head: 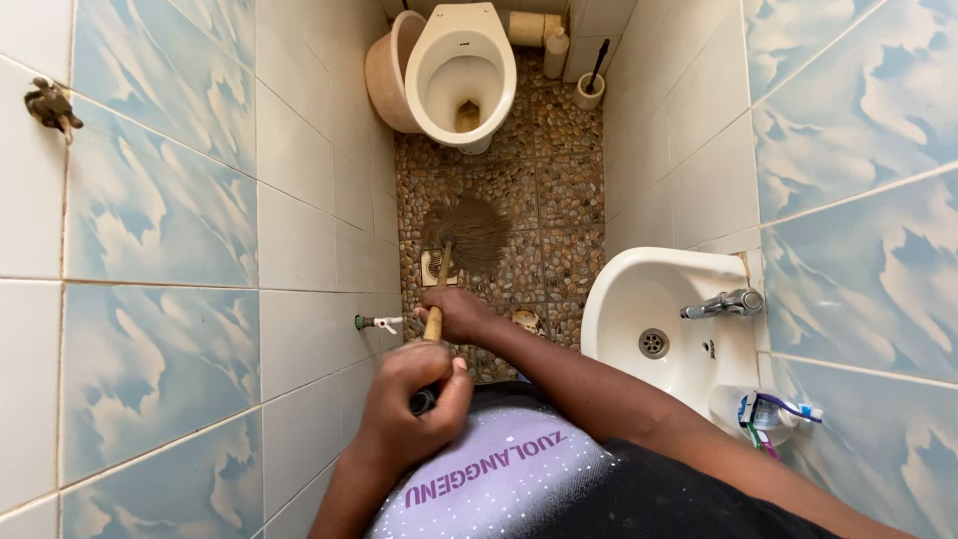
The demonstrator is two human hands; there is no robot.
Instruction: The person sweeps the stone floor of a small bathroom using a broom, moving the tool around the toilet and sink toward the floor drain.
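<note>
Broom (461,240) handle inside both hands' fingers (447,384)

The floor (559,200) is made of square tiles with lots of small brown pebbles in them. It is a thin strip between two tiled walls. At the far end a white toilet (459,70) stands on it, with its seat up. Just beside the toilet, in the corner, stand a white bottle (556,52) and a small round holder (589,92) with a dark stick in it. In the middle, the fanned brown bristles of a broom (467,232) press on the floor, over a little square drain (435,268).
</note>
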